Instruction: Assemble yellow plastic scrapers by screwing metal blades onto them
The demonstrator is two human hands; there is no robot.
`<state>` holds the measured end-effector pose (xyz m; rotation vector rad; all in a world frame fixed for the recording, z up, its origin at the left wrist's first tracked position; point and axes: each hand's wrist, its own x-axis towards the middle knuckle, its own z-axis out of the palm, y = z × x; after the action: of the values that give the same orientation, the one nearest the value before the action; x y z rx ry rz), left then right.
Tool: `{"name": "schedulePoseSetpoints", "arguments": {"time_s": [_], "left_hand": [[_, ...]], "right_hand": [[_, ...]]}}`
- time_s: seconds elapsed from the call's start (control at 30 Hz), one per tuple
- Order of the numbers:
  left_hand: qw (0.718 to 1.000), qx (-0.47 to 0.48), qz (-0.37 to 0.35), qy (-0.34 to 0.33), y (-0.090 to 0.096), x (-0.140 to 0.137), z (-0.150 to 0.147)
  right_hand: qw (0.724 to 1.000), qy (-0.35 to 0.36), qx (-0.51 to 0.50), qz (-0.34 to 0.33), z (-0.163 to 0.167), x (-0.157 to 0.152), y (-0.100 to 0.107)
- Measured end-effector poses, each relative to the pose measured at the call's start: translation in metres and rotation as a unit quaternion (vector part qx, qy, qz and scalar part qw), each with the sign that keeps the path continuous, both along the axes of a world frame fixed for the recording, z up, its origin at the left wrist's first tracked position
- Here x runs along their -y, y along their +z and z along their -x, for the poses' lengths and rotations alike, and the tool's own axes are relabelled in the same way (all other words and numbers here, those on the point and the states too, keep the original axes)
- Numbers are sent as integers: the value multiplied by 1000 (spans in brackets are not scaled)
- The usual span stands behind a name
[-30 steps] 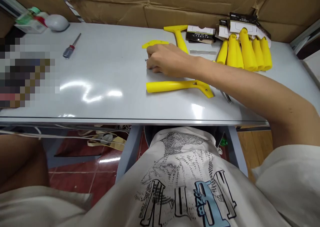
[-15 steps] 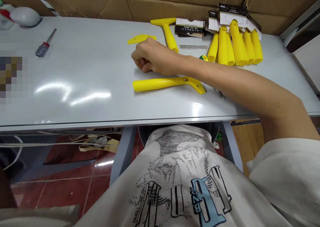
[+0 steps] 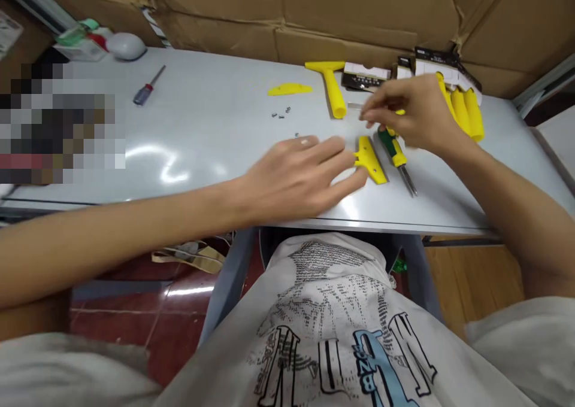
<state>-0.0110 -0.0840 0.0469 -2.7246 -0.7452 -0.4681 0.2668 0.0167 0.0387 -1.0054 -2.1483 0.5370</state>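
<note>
My left hand [image 3: 305, 176] lies over the handle of a yellow scraper, fingers bent around it. Most of the handle is hidden; the scraper's flat head [image 3: 371, 160] sticks out to the right. Above and to the right, my right hand [image 3: 408, 111] is raised, thumb and fingertips drawn together; anything between them is too small to make out. Close to those fingertips lies a thin metal blade [image 3: 354, 105]. A green and yellow screwdriver [image 3: 395, 149] rests below the right hand. Several small screws [image 3: 281, 116] lie beyond the left hand, near a yellow cover plate [image 3: 290, 89].
Another yellow scraper [image 3: 333, 90] lies at the back beside a black and white box [image 3: 365, 76]. Several yellow handles [image 3: 467, 112] are grouped at the back right. A second screwdriver [image 3: 148, 87] lies far left, near a white rounded object [image 3: 126, 46]. Cardboard [image 3: 224, 15] lines the back.
My left hand has come in from the left onto the scraper, whose head has turned to show its flat side. My right hand has moved right, away from the screws. The view has shifted.
</note>
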Motion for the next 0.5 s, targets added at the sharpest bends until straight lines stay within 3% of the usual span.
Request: {"name": "schedulePoseSetpoints", "arguments": {"time_s": [0.1, 0.2, 0.33, 0.5], "left_hand": [[998, -59, 3, 30, -29, -39, -31], [996, -66, 24, 50, -46, -58, -41], [996, -10, 28, 86, -54, -51, -29], [991, 74, 46, 100, -57, -43, -18]], "right_hand": [[997, -37, -55, 24, -27, 3, -9], [995, -12, -74, 60, -38, 0, -21], [992, 25, -114, 54, -34, 3, -32], [990, 18, -140, 29, -14, 24, -30]]}}
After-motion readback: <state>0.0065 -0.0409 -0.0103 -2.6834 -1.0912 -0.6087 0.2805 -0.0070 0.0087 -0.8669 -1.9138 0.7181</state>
